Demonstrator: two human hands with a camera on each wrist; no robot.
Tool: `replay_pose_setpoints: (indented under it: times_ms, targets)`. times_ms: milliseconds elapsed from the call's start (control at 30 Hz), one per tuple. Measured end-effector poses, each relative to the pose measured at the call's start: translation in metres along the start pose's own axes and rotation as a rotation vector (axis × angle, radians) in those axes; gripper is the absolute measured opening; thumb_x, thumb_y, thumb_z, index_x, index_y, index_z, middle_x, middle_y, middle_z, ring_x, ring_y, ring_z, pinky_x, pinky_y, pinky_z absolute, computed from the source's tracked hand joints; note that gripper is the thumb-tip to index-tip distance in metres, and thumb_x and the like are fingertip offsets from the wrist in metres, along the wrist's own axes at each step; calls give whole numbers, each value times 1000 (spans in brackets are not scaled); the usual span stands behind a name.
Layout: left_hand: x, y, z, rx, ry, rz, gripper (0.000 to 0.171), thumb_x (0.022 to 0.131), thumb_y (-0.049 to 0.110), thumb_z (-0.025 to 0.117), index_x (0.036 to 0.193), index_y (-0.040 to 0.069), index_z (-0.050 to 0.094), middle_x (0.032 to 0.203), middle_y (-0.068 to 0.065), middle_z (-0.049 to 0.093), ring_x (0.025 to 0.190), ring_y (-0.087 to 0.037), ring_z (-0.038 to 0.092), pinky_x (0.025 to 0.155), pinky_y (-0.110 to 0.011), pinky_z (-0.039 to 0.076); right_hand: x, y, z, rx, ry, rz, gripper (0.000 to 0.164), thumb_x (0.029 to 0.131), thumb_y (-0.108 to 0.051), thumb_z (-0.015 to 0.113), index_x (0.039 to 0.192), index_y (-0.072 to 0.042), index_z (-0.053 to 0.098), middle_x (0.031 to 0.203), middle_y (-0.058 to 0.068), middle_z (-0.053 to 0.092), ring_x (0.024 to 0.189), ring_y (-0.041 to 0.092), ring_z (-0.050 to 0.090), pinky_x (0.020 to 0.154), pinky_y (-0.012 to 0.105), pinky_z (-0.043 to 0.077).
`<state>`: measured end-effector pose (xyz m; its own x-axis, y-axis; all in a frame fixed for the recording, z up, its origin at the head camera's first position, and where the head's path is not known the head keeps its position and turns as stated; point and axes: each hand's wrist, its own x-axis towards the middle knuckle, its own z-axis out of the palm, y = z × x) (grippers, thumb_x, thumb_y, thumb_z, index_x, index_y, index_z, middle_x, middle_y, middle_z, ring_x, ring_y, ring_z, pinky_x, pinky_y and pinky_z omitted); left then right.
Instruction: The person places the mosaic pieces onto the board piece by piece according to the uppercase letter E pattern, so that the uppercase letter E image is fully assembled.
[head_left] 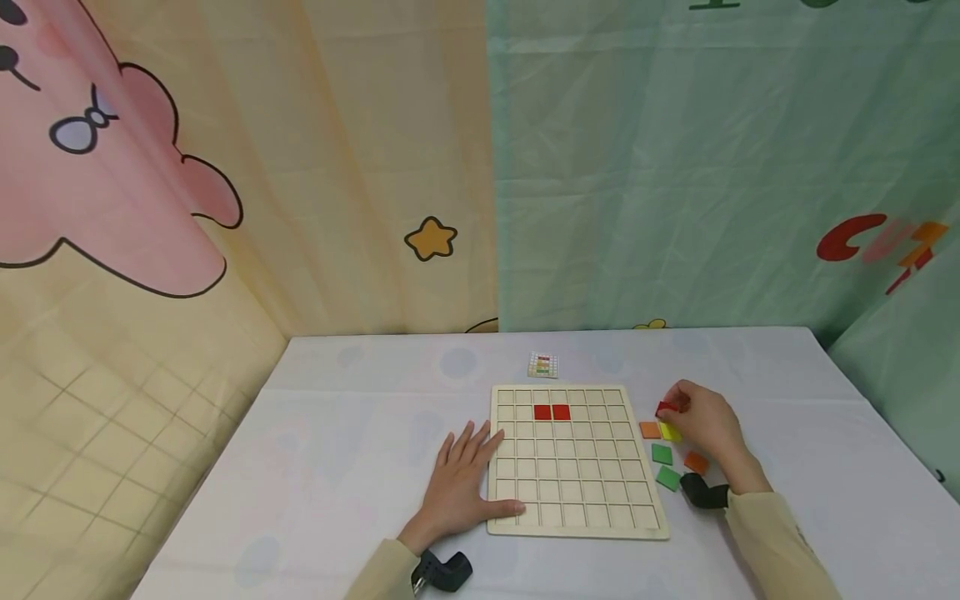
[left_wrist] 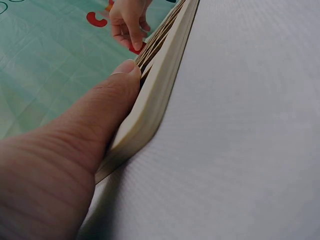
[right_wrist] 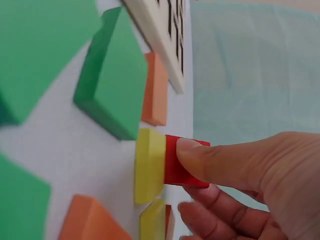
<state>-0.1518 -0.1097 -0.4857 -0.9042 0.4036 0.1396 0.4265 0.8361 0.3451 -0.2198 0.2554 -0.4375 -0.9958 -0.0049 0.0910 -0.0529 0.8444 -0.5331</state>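
In the head view my left hand [head_left: 461, 483] rests with spread fingers on the left edge of a pale wooden grid board [head_left: 581, 492]. Its thumb [left_wrist: 107, 97] presses near the board's front corner in the left wrist view. My right hand [head_left: 705, 421], right of the board, pinches a red square tile [right_wrist: 172, 165] between thumb and fingers. That tile is beside a yellow tile [right_wrist: 149, 165] in the right wrist view; whether they touch I cannot tell. On the board, two red tiles [head_left: 542, 412] lie side by side in an upper row.
Loose tiles lie right of the board: an orange tile [head_left: 649, 430], green tiles [head_left: 662, 454] and another orange tile [head_left: 696, 462] near the right wrist. A small card with a coloured pattern [head_left: 543, 365] lies behind the board. Curtains [head_left: 645, 167] hang behind the white table [head_left: 337, 467].
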Motion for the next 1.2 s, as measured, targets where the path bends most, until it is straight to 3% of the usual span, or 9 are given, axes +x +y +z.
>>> replay_pose_setpoints:
  times_ms: [133,233,367,500,733,1200]
  targets:
    - [0,0,0,1,6,4,103,73,77,56,151,16,29,156,-6,20,143,-28,7,112,-49,2,-1,-9,1,69,48,-67,10,85,-7,70,85,-5,60,78,5,60,69,22,53,60,32,43]
    - [-1,0,1,-1,8,5,102,73,77,56,150,16,29,156,-6,20,143,-28,7,112,-49,3,-3,-20,5,133,73,-164,8,84,-3,70,85,-4,62,78,4,58,67,20,53,58,32,45]
    - [-1,-1,1,-4,2,1,103,73,77,55,151,16,28,156,-6,20,143,-28,7,112,-49,2,-6,-36,16,191,49,-278,7,84,-2,71,87,-6,65,78,1,55,65,16,52,55,30,46]
    - [-1,-1,1,-7,10,4,103,73,77,56,150,16,29,156,-7,21,143,-29,8,112,-50,3,-7,-51,33,234,-3,-341,9,83,-1,71,88,-6,66,78,-1,57,66,14,51,56,27,46]
    - [-1,-1,0,-9,7,7,102,73,77,56,151,16,28,156,-6,20,143,-29,7,112,-49,3,-3,-60,57,259,-44,-357,13,83,3,70,90,-6,66,83,-2,60,70,12,55,62,28,50]
    - [-1,0,-1,-2,13,17,102,73,76,56,150,15,29,155,-8,21,142,-30,9,112,-50,4,8,-59,61,290,-75,-312,8,88,-1,65,93,-7,66,83,-2,62,71,14,57,63,33,49]
